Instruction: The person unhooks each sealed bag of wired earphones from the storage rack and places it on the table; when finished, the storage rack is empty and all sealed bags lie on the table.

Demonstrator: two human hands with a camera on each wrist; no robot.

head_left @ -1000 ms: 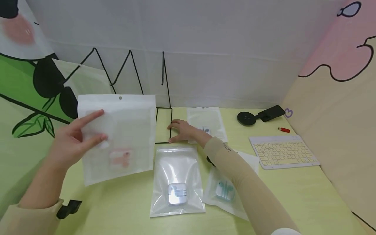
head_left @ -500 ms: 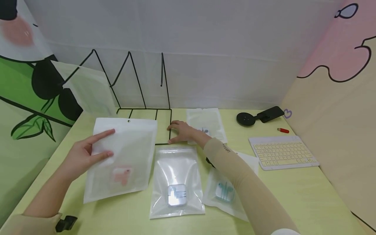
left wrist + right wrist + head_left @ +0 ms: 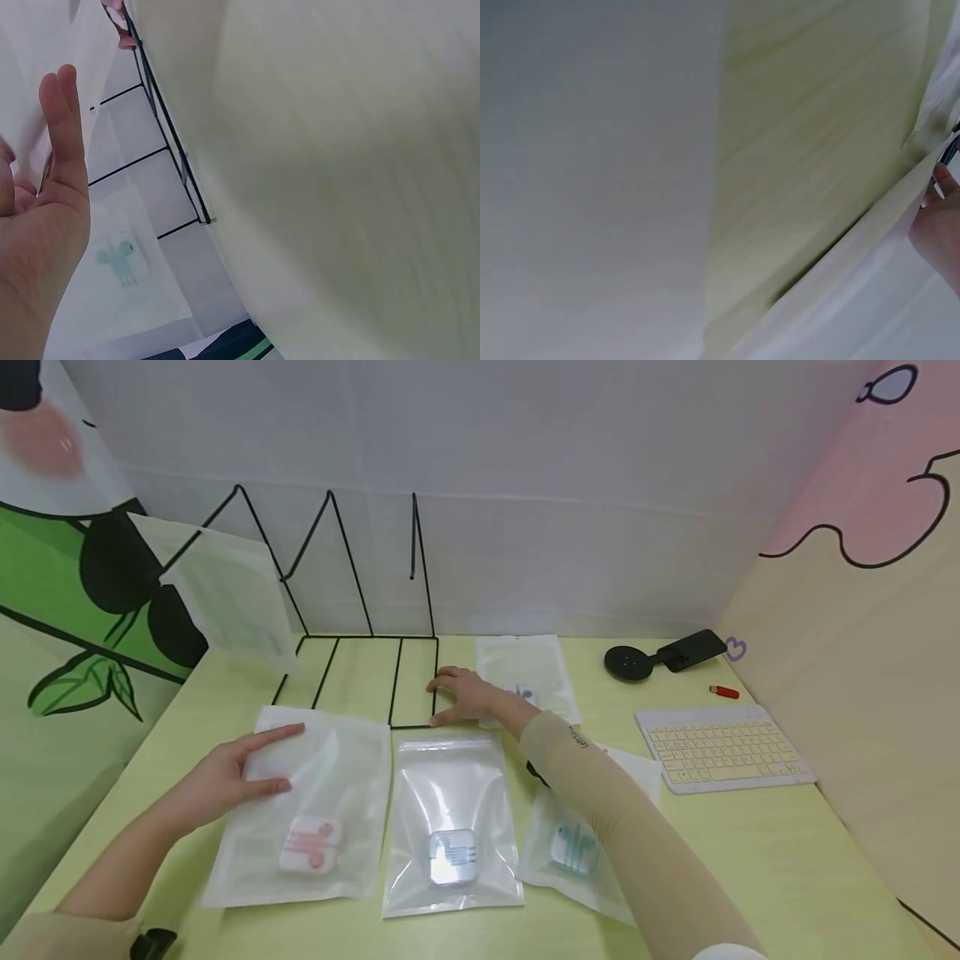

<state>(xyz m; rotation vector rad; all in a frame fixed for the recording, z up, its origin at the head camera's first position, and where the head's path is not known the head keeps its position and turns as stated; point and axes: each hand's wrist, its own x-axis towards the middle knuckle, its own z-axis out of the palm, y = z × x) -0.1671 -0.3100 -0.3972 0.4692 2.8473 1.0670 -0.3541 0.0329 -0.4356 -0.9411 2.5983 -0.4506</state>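
My left hand [image 3: 225, 777] grips the left edge of a white translucent zip bag [image 3: 352, 777], thumb and index finger showing on its front. Pink earphones in a case [image 3: 311, 845] show through the bag, which lies low over the table. At the back, my right hand [image 3: 467, 695] holds the right side of a black wire display rack [image 3: 396, 681]. Another pale bag [image 3: 232, 585] hangs from the rack's leftmost hook. In the left wrist view the left hand [image 3: 56, 187] is beside a bag with teal earphones [image 3: 124, 259].
A clear zip bag [image 3: 453, 793] with a boxed earphone set lies mid-table. Bags with teal earphones [image 3: 547, 860] and dark earphones [image 3: 525, 652] lie near the right arm. Further right are a keyboard [image 3: 723, 747], a red USB stick [image 3: 724, 692] and a black folding stand [image 3: 628, 663].
My left hand has lowered the bag with pink earphones from upright in the air down toward the table, uncovering the rack's base. The right hand has stayed on the rack.
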